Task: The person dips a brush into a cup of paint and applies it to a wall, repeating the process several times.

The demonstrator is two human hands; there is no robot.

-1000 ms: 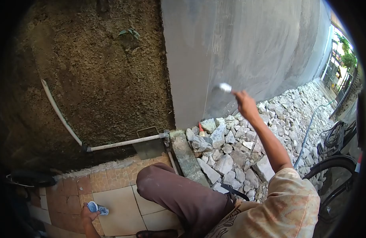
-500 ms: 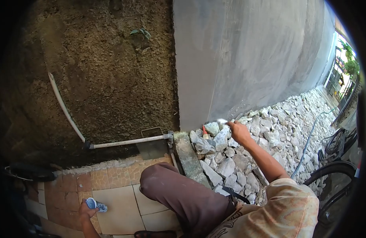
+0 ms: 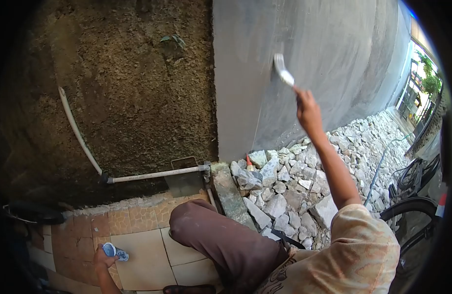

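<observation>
My right hand (image 3: 308,110) is closed around the handle of a paintbrush (image 3: 285,76), arm stretched up and forward. The brush's pale bristles are at the smooth grey wall (image 3: 324,59); whether they press on it is hard to tell. Low at the left, my left hand (image 3: 102,258) grips a small cup (image 3: 115,251) with a blue and white pattern, tilted above the floor tiles (image 3: 140,259). What is inside the cup cannot be made out clearly.
Broken white rocks (image 3: 294,196) lie along the wall's foot, with a red-tipped object (image 3: 249,160) among them. A white pipe (image 3: 157,175) runs along the rough brown wall (image 3: 137,98). A concrete curb (image 3: 228,188) borders the tiles. A bicycle wheel (image 3: 412,206) stands at right.
My right hand has swung the paintbrush upward from low above the rocks to higher up in front of the grey wall. The left hand and cup have barely shifted.
</observation>
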